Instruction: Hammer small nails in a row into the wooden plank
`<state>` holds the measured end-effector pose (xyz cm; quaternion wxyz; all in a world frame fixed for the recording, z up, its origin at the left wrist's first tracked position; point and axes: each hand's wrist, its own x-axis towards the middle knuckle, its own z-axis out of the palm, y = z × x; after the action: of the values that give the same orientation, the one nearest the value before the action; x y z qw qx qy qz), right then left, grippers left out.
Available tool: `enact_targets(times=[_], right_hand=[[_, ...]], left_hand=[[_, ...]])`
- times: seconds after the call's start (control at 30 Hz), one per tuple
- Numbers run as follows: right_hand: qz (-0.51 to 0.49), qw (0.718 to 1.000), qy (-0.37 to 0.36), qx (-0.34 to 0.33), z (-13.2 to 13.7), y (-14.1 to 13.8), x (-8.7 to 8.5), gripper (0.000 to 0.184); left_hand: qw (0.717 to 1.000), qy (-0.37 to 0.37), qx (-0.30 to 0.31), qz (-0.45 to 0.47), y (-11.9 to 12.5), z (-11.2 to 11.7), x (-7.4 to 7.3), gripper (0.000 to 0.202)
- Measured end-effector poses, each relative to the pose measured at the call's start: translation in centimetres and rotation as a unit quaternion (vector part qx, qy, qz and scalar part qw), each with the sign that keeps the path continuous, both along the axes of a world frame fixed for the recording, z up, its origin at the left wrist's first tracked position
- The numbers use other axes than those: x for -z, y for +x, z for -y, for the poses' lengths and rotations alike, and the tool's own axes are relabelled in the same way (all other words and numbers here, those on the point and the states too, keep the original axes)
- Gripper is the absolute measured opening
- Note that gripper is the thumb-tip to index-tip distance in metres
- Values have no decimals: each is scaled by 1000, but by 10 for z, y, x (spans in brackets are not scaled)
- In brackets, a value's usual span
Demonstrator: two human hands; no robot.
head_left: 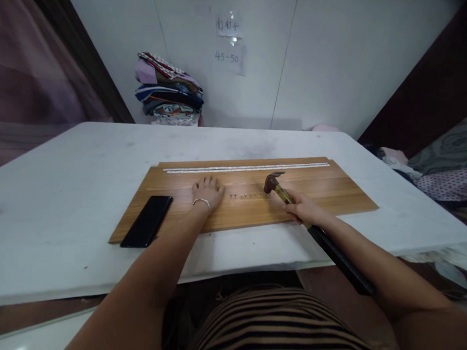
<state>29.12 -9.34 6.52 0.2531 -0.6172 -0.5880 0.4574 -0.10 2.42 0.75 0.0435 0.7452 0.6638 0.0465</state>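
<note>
My right hand [304,209] is wrapped round the shaft of a claw hammer [335,253], partway up toward the head. The rusty hammer head [271,183] hovers over or rests on the wooden board [321,204]; I cannot tell which. Flat on the same board lies my left hand [208,191], fingers spread, a thin bracelet at its wrist. Between the two hands a row of several small nails [241,196] stands in the board, its right end partly hidden by the hammer. Two white strips [244,167] with marks along them run across the board's far side.
A black phone [146,221] lies over the board's left end. The board rests on a white table [82,204], whose front edge is close to my body. Folded clothes [170,89] are stacked at the back by the wall, beside paper notes [230,57]. More cloth [449,184] lies to the right.
</note>
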Motion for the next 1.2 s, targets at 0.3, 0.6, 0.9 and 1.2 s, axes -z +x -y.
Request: enact_targets(times=[0.3, 0.6, 0.9, 1.2], right_hand=[[-14, 1000, -7, 6, 0, 1, -7, 54], [3, 1000, -9, 2, 2, -3, -7, 45], [-11, 1000, -4, 4, 1, 2, -6, 51], [-10, 1000, -12, 3, 1, 0, -7, 46]], left_hand=[[1000, 3, 8, 5, 0, 0, -1, 53], [1000, 7, 6, 7, -2, -2, 4, 55], [1000, 7, 9, 7, -1, -1, 1, 54], [1000, 3, 5, 2, 0, 0, 0, 53]])
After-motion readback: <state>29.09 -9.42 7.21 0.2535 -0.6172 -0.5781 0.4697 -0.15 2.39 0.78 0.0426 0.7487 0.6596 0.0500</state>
